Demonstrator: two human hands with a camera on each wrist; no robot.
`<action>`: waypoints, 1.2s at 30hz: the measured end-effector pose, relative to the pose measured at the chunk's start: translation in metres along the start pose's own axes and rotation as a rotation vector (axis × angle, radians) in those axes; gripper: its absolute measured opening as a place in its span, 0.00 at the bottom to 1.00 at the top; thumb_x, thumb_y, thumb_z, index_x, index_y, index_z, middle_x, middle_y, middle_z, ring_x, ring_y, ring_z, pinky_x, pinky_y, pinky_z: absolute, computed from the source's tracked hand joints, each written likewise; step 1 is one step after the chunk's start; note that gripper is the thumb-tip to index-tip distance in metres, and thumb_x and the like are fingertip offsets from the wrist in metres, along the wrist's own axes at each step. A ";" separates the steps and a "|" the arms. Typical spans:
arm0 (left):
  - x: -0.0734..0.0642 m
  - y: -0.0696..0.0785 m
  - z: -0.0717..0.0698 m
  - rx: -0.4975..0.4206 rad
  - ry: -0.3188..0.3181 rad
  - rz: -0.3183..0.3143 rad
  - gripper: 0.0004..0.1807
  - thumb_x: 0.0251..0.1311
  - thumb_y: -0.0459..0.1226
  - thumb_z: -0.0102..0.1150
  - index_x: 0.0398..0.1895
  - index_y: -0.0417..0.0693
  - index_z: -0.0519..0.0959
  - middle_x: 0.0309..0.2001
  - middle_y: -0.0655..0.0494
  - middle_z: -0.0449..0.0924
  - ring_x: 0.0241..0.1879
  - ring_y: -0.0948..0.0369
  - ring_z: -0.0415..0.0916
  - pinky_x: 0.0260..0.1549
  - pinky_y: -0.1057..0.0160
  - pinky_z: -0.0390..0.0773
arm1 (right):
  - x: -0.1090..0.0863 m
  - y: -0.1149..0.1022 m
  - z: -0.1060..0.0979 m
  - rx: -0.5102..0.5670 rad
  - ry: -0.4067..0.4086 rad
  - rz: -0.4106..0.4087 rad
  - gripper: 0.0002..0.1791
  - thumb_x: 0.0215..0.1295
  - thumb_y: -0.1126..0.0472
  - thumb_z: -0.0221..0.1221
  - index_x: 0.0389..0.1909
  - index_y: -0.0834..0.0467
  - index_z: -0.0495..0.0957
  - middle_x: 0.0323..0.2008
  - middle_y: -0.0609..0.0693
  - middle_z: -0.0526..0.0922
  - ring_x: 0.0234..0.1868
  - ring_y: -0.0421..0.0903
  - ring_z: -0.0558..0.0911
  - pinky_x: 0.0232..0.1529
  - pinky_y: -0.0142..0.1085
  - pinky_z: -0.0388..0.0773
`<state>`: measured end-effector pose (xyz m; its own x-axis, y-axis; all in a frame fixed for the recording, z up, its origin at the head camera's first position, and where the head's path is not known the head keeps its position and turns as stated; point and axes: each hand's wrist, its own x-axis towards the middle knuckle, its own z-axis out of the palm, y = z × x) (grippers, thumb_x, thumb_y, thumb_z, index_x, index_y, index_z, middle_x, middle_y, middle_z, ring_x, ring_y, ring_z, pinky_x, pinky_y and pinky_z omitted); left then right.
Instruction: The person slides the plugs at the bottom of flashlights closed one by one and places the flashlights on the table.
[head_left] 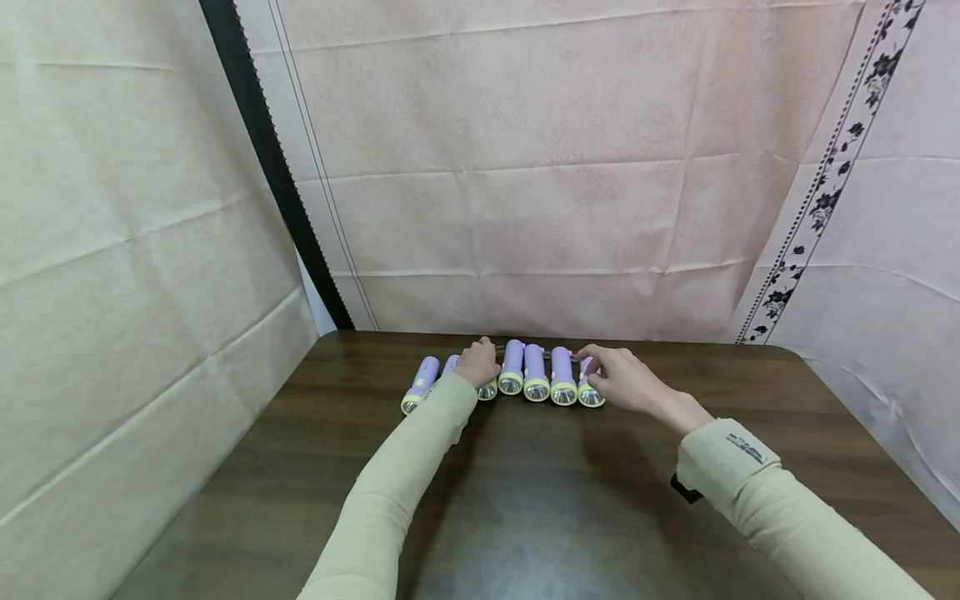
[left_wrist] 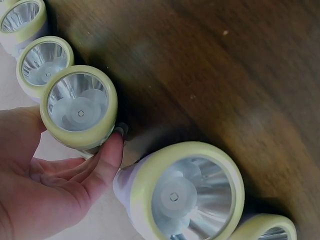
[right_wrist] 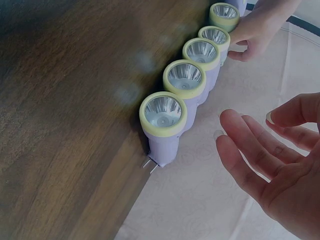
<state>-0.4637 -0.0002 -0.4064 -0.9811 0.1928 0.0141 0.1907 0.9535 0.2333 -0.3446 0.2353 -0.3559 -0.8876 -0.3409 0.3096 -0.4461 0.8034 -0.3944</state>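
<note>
Several lavender flashlights with pale yellow rims lie in a row near the table's far edge, their lenses facing me. My left hand grips one flashlight near the left part of the row; in the left wrist view, thumb and fingers curl round this flashlight just behind its rim. At the row's right end, my right hand is beside the last flashlight. Its fingers are loosely bent with nothing between them, apart from that flashlight in the right wrist view. Two metal prongs stick out at its tail.
The dark wooden table meets a pale cloth curtain right behind the row. Left of my left hand, another flashlight lies slanted, with one more partly hidden by my sleeve.
</note>
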 end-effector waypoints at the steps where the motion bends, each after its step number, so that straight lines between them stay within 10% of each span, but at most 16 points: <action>1: 0.000 0.000 0.000 -0.001 -0.001 -0.002 0.26 0.66 0.40 0.54 0.61 0.33 0.64 0.52 0.38 0.77 0.50 0.44 0.79 0.48 0.50 0.79 | 0.000 0.000 0.000 0.000 0.000 0.001 0.19 0.57 0.70 0.53 0.51 0.62 0.77 0.32 0.55 0.85 0.28 0.40 0.77 0.32 0.35 0.73; 27: -0.003 0.007 0.005 -0.112 0.042 -0.049 0.28 0.60 0.42 0.62 0.56 0.35 0.66 0.48 0.39 0.78 0.47 0.44 0.79 0.45 0.51 0.79 | -0.005 0.002 -0.002 -0.003 -0.006 0.029 0.18 0.59 0.68 0.53 0.51 0.62 0.77 0.33 0.54 0.85 0.29 0.42 0.79 0.33 0.37 0.74; 36: -0.009 0.004 -0.015 -0.228 0.130 -0.049 0.26 0.52 0.42 0.68 0.49 0.38 0.70 0.44 0.41 0.79 0.43 0.46 0.79 0.41 0.51 0.78 | -0.005 -0.001 -0.008 0.035 0.010 0.023 0.17 0.62 0.69 0.52 0.53 0.63 0.75 0.37 0.58 0.85 0.29 0.42 0.80 0.32 0.35 0.75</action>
<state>-0.4551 -0.0016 -0.3907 -0.9876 0.1025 0.1191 0.1457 0.8812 0.4497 -0.3383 0.2398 -0.3502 -0.8965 -0.3180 0.3084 -0.4298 0.7931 -0.4316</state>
